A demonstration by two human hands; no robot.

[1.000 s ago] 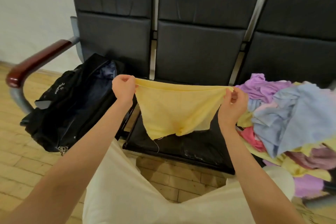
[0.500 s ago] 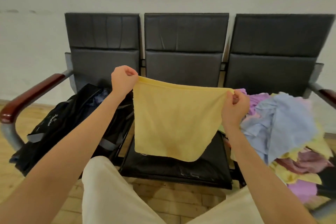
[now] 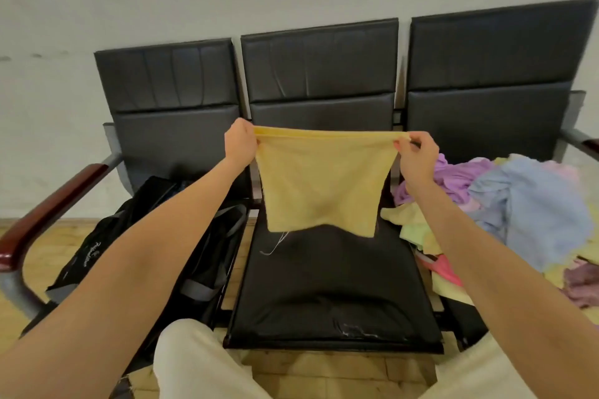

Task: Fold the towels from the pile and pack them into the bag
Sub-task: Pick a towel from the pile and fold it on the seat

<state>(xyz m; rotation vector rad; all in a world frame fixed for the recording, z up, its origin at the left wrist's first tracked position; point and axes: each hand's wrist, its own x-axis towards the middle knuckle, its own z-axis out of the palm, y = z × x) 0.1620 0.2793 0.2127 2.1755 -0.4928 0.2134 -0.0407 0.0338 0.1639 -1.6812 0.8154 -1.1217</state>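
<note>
Head cam: left hand (image 3: 240, 142) and right hand (image 3: 416, 157) pinch yellow towel (image 3: 321, 181) top corners; keep edge taut, lower onto 6 o'clock seat (image 3: 330, 288), fold.

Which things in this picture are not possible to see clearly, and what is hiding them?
- Inside of the bag, head view: the left forearm crosses it, so its contents cannot be told.
- Towel pile: the right frame edge cuts it off, and the right forearm covers part.
- White lettering on the bag: too small to read.
- Fingertips of the left hand: hidden behind the yellow towel.
</note>
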